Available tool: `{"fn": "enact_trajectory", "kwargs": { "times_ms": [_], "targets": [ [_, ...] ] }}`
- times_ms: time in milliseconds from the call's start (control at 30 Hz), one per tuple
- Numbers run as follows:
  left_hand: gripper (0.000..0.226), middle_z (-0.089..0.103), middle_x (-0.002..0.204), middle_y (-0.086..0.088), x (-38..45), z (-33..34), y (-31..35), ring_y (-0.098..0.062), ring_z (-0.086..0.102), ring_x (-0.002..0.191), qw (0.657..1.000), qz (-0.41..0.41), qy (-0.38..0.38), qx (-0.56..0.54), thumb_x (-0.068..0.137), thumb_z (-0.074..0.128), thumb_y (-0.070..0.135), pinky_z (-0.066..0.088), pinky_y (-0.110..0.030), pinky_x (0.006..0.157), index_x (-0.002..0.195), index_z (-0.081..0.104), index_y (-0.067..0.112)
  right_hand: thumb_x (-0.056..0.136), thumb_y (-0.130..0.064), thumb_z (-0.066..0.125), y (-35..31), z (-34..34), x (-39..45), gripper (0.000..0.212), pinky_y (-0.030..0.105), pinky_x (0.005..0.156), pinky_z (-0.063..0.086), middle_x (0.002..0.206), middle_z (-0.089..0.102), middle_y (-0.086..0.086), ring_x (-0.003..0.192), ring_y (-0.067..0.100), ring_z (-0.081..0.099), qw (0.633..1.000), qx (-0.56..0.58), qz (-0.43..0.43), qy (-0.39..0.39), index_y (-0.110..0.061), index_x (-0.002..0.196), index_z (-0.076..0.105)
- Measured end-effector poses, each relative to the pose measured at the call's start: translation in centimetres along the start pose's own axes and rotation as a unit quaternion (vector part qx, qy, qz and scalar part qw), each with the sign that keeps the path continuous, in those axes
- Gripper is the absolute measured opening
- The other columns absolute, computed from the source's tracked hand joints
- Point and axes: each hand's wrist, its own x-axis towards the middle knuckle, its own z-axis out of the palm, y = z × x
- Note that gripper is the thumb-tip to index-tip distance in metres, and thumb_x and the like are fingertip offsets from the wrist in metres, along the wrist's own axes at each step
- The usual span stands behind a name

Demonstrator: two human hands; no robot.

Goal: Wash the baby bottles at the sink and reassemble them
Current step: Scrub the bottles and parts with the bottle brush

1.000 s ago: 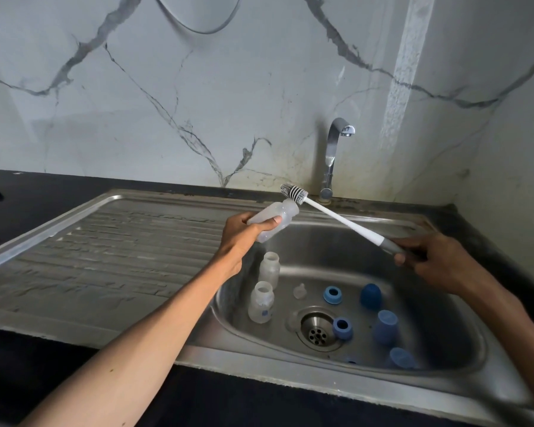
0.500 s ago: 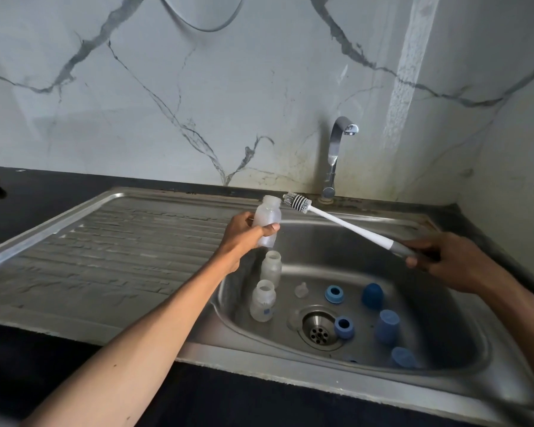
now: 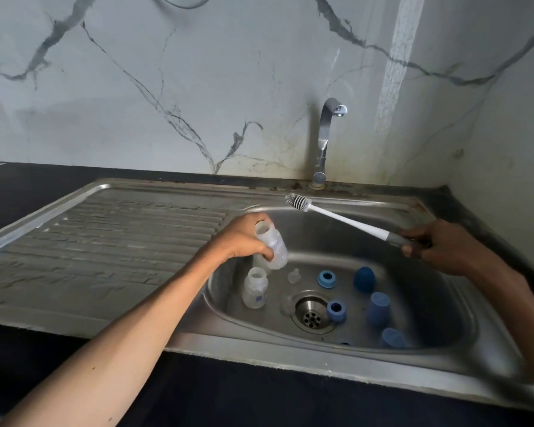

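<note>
Below, loose bottles [image 3: 254, 288] and blue caps [image 3: 363, 279] in sink [image 3: 290, 362].

Frosted plastic bottle [image 3: 272, 248] in my left hand [image 3: 242, 235], brushed steel sink [image 3: 290, 349], glossy veined marble wall [image 3: 167, 87].

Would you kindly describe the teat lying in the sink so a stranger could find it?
In the steel sink basin, look just behind the drain. The small clear teat lies there, left of the blue ring; it is colourless and far smaller than the bottles.
</note>
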Motion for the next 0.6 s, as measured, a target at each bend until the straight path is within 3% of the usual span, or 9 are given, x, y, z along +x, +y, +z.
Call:
{"fn": "enact_trajectory", "kwargs": {
  "times_ms": [67,133,233,333,500,600],
  "targets": [
    [0.059,0.058,0.101,0.008,-0.3,0.1,0.3,-0.014,0.055,0.091,0.994,0.001,-0.048,0.097,0.058,0.091,0.022,0.045,-0.022,0.066,0.109,0.062,0.027,0.089,-0.021,0.07,0.0,0.1,0.0,0.04,0.024,0.088,0.036,0.124,0.066,0.005,0.113,0.022,0.057,1.0,0.002,0.001,-0.01,-0.024,0.128,0.063],
    [0.064,0.056,0.104,0.005,-0.6,0.4,0.5,-0.015,0.055,0.091,0.981,-0.008,-0.106,0.165,0.059,0.09,0.026,0.046,-0.025,0.068,0.114,0.057,0.031,0.089,-0.02,0.07,-0.2,0.2,0.0,0.039,0.024,0.089,0.035,0.123,0.066,0.004,0.109,0.019,0.056,1.0,0.006,-0.006,-0.021,-0.023,0.128,0.064],
    [0.065,0.049,0.092,0.01,-1.1,1.0,1.2,-0.01,0.051,0.079,0.957,-0.004,-0.177,0.229,0.063,0.089,0.024,0.042,-0.025,0.062,0.119,0.058,0.027,0.089,-0.018,0.069,-0.3,0.3,0.1,0.039,0.024,0.091,0.037,0.12,0.068,0.003,0.105,0.015,0.055,0.999,-0.004,-0.017,-0.035,-0.024,0.127,0.064],
    [0.061,0.039,0.088,0.014,-1.2,1.3,2.0,-0.002,0.045,0.071,0.944,0.005,-0.201,0.262,0.067,0.088,0.022,0.038,-0.024,0.054,0.119,0.058,0.027,0.09,-0.019,0.068,0.0,0.3,0.3,0.038,0.024,0.091,0.037,0.119,0.068,0.0,0.101,0.013,0.053,0.999,-0.002,-0.013,-0.036,-0.026,0.127,0.064],
    [0.057,0.059,0.1,0.0,-1.6,2.7,1.8,-0.016,0.06,0.082,0.898,-0.007,-0.295,0.327,0.063,0.09,0.027,0.052,-0.029,0.062,0.112,0.062,0.026,0.089,-0.02,0.069,-0.1,0.4,0.4,0.038,0.027,0.093,0.041,0.118,0.069,-0.002,0.1,0.012,0.055,0.999,0.003,-0.013,-0.034,-0.026,0.126,0.065],
    [0.061,0.06,0.109,-0.002,-2.2,4.2,1.3,-0.021,0.063,0.09,0.861,-0.006,-0.348,0.37,0.063,0.09,0.028,0.053,-0.032,0.065,0.115,0.06,0.021,0.089,-0.021,0.069,-0.2,0.6,0.5,0.039,0.031,0.099,0.043,0.12,0.068,-0.002,0.107,0.014,0.057,0.999,0.009,-0.006,-0.038,-0.026,0.127,0.064]
  ]
}}
